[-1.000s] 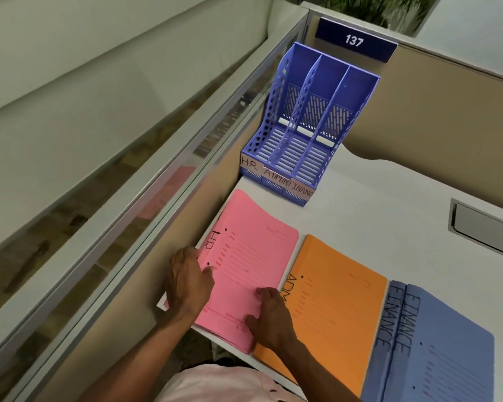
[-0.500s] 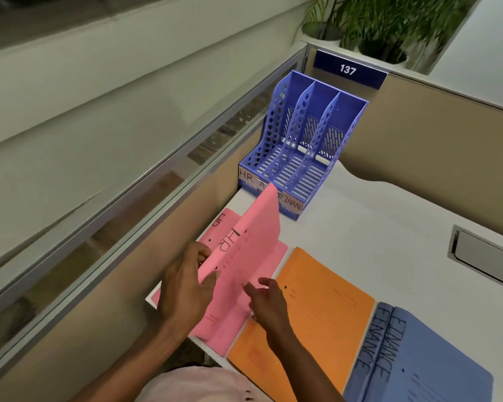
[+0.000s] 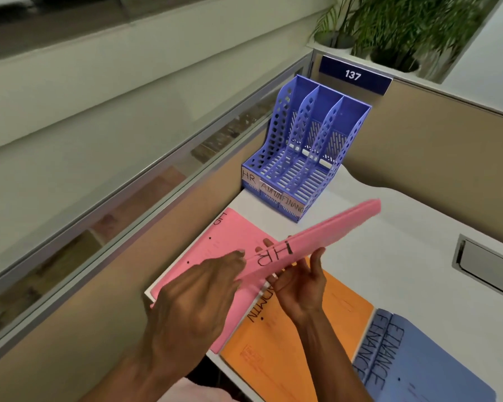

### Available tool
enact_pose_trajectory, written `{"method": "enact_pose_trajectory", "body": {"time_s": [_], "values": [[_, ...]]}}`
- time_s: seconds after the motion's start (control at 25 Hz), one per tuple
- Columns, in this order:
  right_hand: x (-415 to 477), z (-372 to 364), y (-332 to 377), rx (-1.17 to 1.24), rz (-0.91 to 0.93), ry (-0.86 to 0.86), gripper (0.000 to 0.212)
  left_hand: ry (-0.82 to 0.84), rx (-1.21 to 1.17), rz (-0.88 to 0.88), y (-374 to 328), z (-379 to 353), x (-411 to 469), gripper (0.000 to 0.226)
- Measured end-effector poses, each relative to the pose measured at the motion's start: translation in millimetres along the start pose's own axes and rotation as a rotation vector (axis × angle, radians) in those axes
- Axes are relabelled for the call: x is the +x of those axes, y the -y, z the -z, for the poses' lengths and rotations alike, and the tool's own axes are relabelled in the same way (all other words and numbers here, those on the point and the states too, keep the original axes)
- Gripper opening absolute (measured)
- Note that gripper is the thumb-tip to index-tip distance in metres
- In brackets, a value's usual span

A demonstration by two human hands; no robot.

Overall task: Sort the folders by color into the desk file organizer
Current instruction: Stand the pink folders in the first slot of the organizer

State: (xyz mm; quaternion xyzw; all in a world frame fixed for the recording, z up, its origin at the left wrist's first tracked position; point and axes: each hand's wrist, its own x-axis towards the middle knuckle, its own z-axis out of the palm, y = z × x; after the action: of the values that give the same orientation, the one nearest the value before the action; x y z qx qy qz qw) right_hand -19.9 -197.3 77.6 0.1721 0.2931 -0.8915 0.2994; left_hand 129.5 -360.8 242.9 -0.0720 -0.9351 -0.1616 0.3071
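Note:
A pink folder marked HR [image 3: 325, 233] is lifted off the desk, nearly edge-on, its far end pointing toward the blue three-slot organizer [image 3: 305, 149] in the desk's corner. My right hand [image 3: 299, 282] grips its near end from below, thumb on the edge. My left hand [image 3: 198, 297] touches its spine side with straight fingers. Another pink HR folder [image 3: 221, 245] lies flat beneath. An orange ADMIN folder [image 3: 288, 346] and blue FINANCE folders [image 3: 413, 367] lie to the right. The organizer's slots hold nothing and carry labels HR, ADMIN, FINANCE.
Beige partition walls [image 3: 436, 152] with a 137 sign [image 3: 353, 74] enclose the white desk [image 3: 389, 242]. A grey cable hatch [image 3: 488, 268] is set in the desk at right. A glass-topped partition [image 3: 134, 181] runs along the left. Plants [image 3: 395, 27] stand behind the corner.
The top pink folder has come up off the pile and tipped flatter, pointing toward the organizer. My right hand moved under it; a second pink folder now shows beneath.

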Motion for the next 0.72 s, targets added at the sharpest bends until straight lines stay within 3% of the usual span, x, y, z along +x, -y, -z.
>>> {"method": "enact_pose_trajectory", "body": {"time_s": [0.16,0.44,0.6,0.72], "values": [[17,-19,28,-0.026,0.074,0.006,0.087,-0.093,0.041,-0.044,10,-17,6,0.022],[93,-127,123,-0.388,0.432,-0.038,0.050,-0.253,0.049,-0.004,76,-30,71,0.017],[120,-226,171,-0.628,0.541,-0.042,0.050,-0.337,-0.021,0.154,118,-46,121,0.022],[145,-269,200,-0.806,0.580,-0.083,0.071,-0.405,-0.119,0.253,141,-62,150,0.028]]}}
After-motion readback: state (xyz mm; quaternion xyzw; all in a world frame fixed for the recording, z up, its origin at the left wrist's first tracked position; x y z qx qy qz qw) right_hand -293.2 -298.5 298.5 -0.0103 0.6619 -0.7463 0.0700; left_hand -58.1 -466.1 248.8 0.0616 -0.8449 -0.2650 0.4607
